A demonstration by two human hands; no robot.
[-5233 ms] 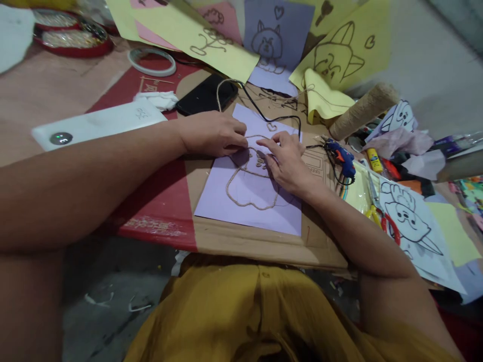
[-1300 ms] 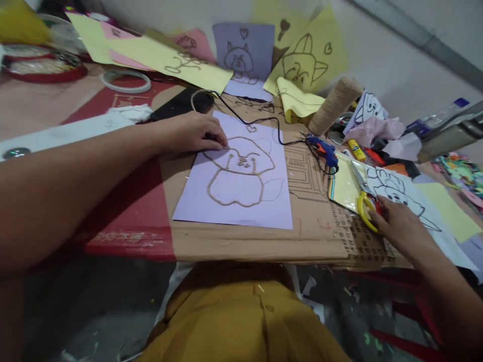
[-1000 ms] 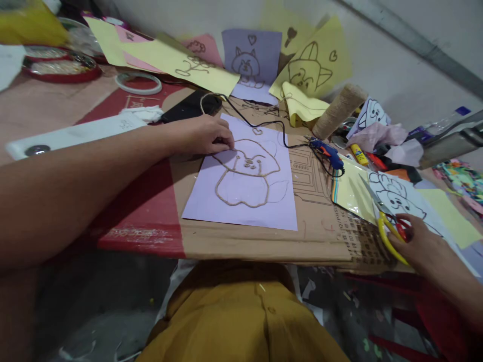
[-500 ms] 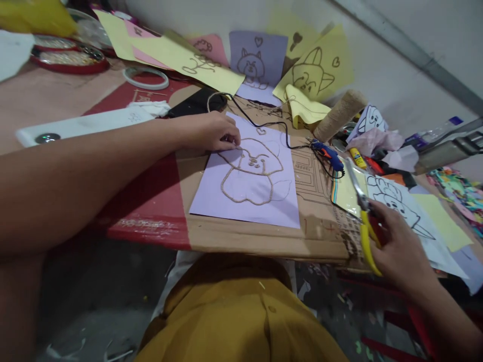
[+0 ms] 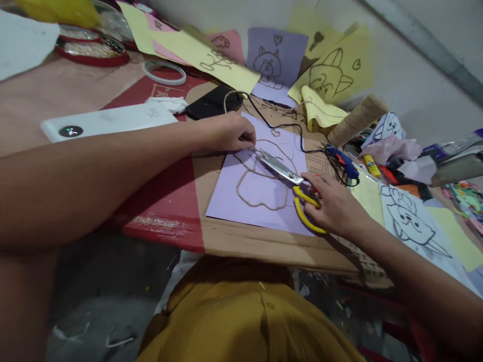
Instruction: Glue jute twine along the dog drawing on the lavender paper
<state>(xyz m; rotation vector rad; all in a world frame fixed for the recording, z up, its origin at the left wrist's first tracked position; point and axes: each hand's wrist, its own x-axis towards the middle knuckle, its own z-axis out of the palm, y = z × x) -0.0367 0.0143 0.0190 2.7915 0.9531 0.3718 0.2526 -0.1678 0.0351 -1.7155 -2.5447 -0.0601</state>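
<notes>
A purple sheet of paper (image 5: pixel 264 223) lies in front of me, with brown twine (image 5: pixel 251 204) stuck along the outline of an animal drawing. At the upper left of the drawing, my left hand (image 5: pixel 239 133) pinches the twine between closed fingertips. A loop of twine rises behind that hand. My right hand (image 5: pixel 332 201) grips yellow-handled scissors (image 5: pixel 281 168). Their metal blades reach across the animal's face, with the tips just beside my left fingertips. Blades and hand cover part of the drawing.
A glue gun (image 5: pixel 341 163) with a black cord lies right of the sheet, near a twine spool (image 5: pixel 358 119). A white power bank (image 5: pixel 113 123), black phone (image 5: pixel 211 102) and tape roll (image 5: pixel 164 73) are at left. Drawn sheets (image 5: pixel 277 60) lean on the wall.
My right hand has brought the scissors from the right side of the table over the purple sheet to my left fingertips. The left hand stays pinched at the drawing; the view has shifted slightly.
</notes>
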